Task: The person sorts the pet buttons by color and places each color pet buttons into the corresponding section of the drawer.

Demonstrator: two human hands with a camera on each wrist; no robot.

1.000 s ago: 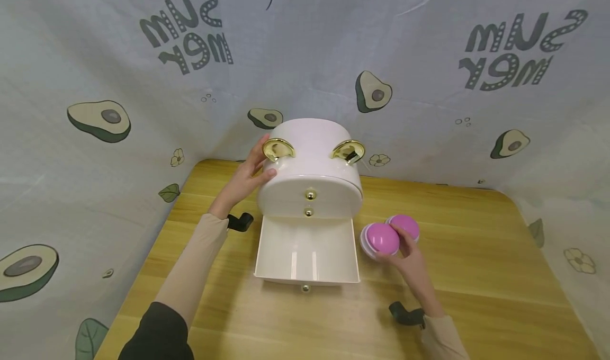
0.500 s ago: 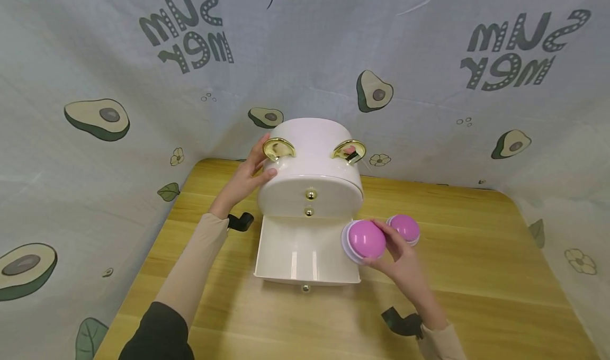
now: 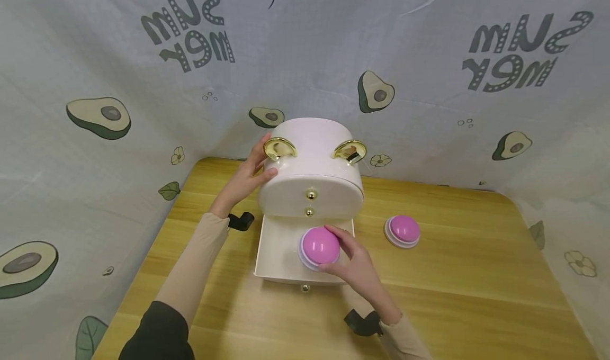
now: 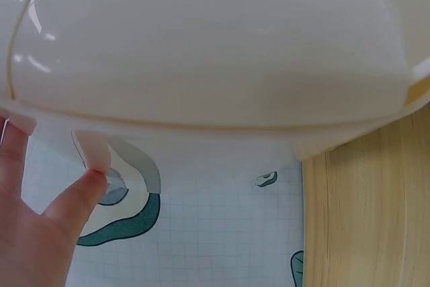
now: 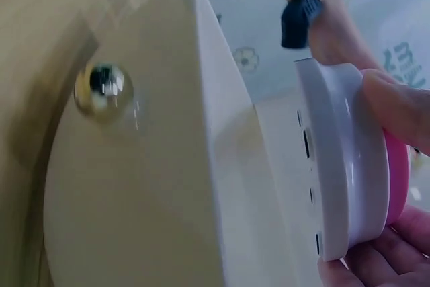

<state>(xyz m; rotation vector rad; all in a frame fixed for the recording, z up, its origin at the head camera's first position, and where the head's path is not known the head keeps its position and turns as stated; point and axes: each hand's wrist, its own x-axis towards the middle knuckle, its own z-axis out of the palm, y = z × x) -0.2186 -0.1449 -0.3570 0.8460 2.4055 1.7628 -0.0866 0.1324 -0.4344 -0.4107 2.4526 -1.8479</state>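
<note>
In the head view, my right hand (image 3: pixel 355 267) grips a round push button (image 3: pixel 320 246) with a pink dome and white base by its sides, over the pulled-out white drawer (image 3: pixel 276 251). The right wrist view shows the button's (image 5: pixel 366 152) slotted white underside tilted above the drawer's front wall (image 5: pixel 154 166). My left hand (image 3: pixel 245 177) rests against the left side of the glossy white drawer box (image 3: pixel 310 153), fingers behind the gold ear and thumb near its front edge. A second pink button (image 3: pixel 404 228) sits on the table to the right.
The wooden table (image 3: pixel 476 264) backs onto an avocado-print cloth (image 3: pixel 305 47). Two gold ears stand out from the box, the right one (image 3: pixel 350 151) included. Above the drawer are gold knobs (image 3: pixel 311 194); another knob (image 3: pixel 305 288) is on the drawer's front.
My right hand has lifted one pink button from beside the other and carried it left over the drawer. The left hand and box stay where they were.
</note>
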